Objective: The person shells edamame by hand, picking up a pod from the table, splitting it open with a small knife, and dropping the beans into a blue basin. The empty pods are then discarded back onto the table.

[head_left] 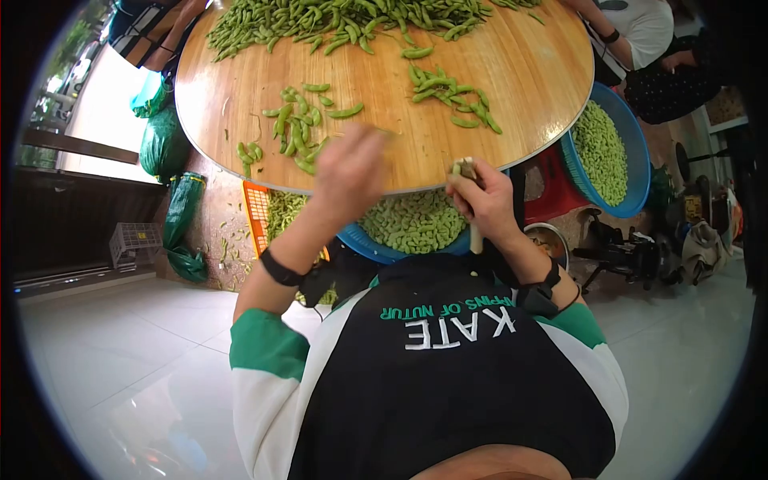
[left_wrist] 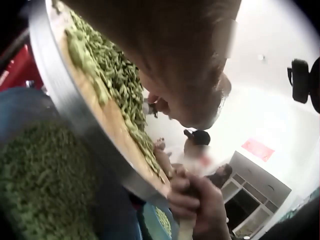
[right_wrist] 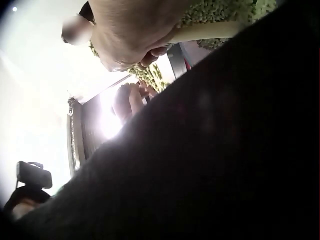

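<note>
My left hand (head_left: 348, 176) is motion-blurred over the near edge of the round wooden table (head_left: 376, 160), right beside a small group of green pods (head_left: 298, 136); its fingertips are unclear. My right hand (head_left: 486, 204) grips a tool with a pale handle (head_left: 476, 240) at the table edge, and a bit of green (head_left: 456, 169) shows by its thumb. In the left wrist view, the right hand (left_wrist: 200, 205) has its fingers curled round the pale handle. The handle (right_wrist: 205, 32) also shows below the right hand (right_wrist: 135, 30) in the right wrist view. Another pod group (head_left: 452, 96) lies farther right.
A large pod heap (head_left: 344, 20) covers the table's far side. Below the edge stand a blue basin of shelled beans (head_left: 416, 224) and an orange basket (head_left: 256, 212). Another blue basin (head_left: 644, 160) is at the right. Other people's arms (head_left: 596, 24) reach the table.
</note>
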`<state>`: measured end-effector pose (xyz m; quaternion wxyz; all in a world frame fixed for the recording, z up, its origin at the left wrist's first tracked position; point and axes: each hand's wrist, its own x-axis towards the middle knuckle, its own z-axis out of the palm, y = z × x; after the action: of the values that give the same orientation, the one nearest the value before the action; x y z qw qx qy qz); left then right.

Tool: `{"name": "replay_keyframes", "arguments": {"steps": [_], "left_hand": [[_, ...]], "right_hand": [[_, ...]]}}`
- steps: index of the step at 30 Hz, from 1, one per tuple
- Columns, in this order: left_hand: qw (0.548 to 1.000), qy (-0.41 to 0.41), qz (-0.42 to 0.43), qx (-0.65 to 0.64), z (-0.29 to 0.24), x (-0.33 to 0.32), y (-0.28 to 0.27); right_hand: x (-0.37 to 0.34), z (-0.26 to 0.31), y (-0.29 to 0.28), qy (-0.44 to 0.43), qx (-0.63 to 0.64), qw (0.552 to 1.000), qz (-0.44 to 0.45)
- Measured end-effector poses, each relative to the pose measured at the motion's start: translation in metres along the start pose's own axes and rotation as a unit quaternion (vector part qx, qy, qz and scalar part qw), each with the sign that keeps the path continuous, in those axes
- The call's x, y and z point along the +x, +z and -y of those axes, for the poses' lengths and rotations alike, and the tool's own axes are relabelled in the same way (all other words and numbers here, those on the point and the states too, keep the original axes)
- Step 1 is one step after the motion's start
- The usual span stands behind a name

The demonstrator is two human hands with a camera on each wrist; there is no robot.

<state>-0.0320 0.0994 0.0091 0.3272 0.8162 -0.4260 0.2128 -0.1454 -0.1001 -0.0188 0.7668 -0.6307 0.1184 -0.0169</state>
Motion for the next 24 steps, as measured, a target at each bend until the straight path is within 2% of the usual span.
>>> {"name": "replay_keyframes", "arguments": {"steps": [1,2,3,4,6,7,8,10,11,13,17,18,20,23,24], "left_hand": [[1.0,0.004,0.0,0.001,0.014,0.003,-0.008],[0.994,0.002,0.035,0.1,0.028,0.006,-0.013],[0.978,0.0,0.07,0.198,0.035,0.011,-0.016],[0.977,0.004,0.069,0.201,0.036,0.017,-0.012],[0.994,0.021,0.031,0.107,0.028,0.032,0.005],[0.999,0.014,0.025,0.035,0.029,0.038,0.019],[0.999,0.015,0.023,0.034,0.027,0.045,0.033],[0.986,-0.104,0.127,-0.027,0.022,0.059,0.059],[0.986,-0.102,0.127,-0.03,0.023,0.064,0.07],[0.967,-0.164,0.192,-0.012,0.024,0.075,0.084],[0.972,-0.156,0.171,-0.044,0.024,0.067,0.079],[0.976,-0.133,0.17,-0.037,0.026,0.061,0.075],[0.978,-0.112,0.171,-0.029,0.032,0.051,0.07],[0.986,-0.087,0.131,-0.046,0.033,0.042,0.065],[0.964,-0.169,0.123,-0.165,0.027,0.04,0.062]], "right_hand": [[-0.001,-0.006,-0.012,-0.004,-0.076,0.997,0.03],[-0.002,-0.011,-0.014,-0.005,-0.074,0.997,0.03],[-0.003,-0.012,-0.014,-0.09,-0.179,0.974,0.105],[-0.003,-0.011,-0.013,-0.175,-0.279,0.928,0.175],[-0.007,-0.005,-0.012,-0.146,-0.321,0.923,0.154],[-0.006,-0.007,-0.014,-0.134,-0.3,0.935,0.136],[-0.006,-0.007,-0.015,-0.121,-0.28,0.945,0.12],[-0.007,-0.002,-0.016,-0.112,-0.273,0.948,0.117],[-0.008,0.001,-0.017,-0.105,-0.265,0.952,0.115],[-0.009,-0.002,-0.02,-0.097,-0.227,0.964,0.094],[-0.012,0.0,-0.028,-0.052,-0.137,0.988,0.056],[-0.011,0.0,-0.03,-0.05,-0.135,0.988,0.054],[-0.005,0.004,-0.033,0.022,-0.049,0.995,0.079],[0.004,0.004,-0.031,0.031,0.053,0.993,0.096],[0.007,0.005,-0.029,0.031,0.11,0.988,0.1]]}}
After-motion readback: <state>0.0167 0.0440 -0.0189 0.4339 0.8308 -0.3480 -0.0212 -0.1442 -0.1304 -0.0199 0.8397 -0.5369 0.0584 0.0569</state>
